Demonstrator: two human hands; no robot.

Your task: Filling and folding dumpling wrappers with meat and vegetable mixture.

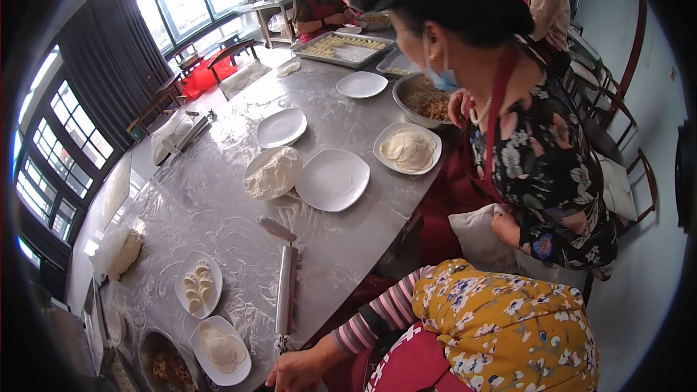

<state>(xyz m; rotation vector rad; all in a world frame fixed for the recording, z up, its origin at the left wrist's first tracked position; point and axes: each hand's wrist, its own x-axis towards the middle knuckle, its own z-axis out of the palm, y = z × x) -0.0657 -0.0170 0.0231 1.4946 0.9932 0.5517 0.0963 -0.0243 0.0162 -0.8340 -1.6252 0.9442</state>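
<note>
Right hand (pixel 301 368), one: the person's own, at the near edge, below a striped sleeve (pixel 377 321). Fingers point down and left, partly cut off by the picture's lower rim; whether they pinch anything, I cannot tell. Left hand: outside the view, its state likewise impossible to tell.

Rolling pin (pixel 286 290), metal, long: lies on the floured table (pixel 254 247), near handle just beside the right hand, far handle pointing away; whether hand and handle touch is unclear.

Plate (pixel 218 378), white: to the left of the hand, bearing thin round wrappers (pixel 221 346), overlapping.

Second plate (pixel 186 264), white: beyond the first, with a few folded dumplings (pixel 197 287).

Metal bowl (pixel 147 345): near left, containing brownish filling (pixel 168 369).

Bagged dough (pixel 127 255), pale: far left of the dumplings.

Floury white mass (pixel 274 174): farther along, beside a square white plate (pixel 332 181).

Wrapper stack (pixel 408 149): on a plate to the right, before a co-worker in a dark floral top (pixel 555 167).

Large tray (pixel 356 54): far end, pale pieces in rows.
</note>
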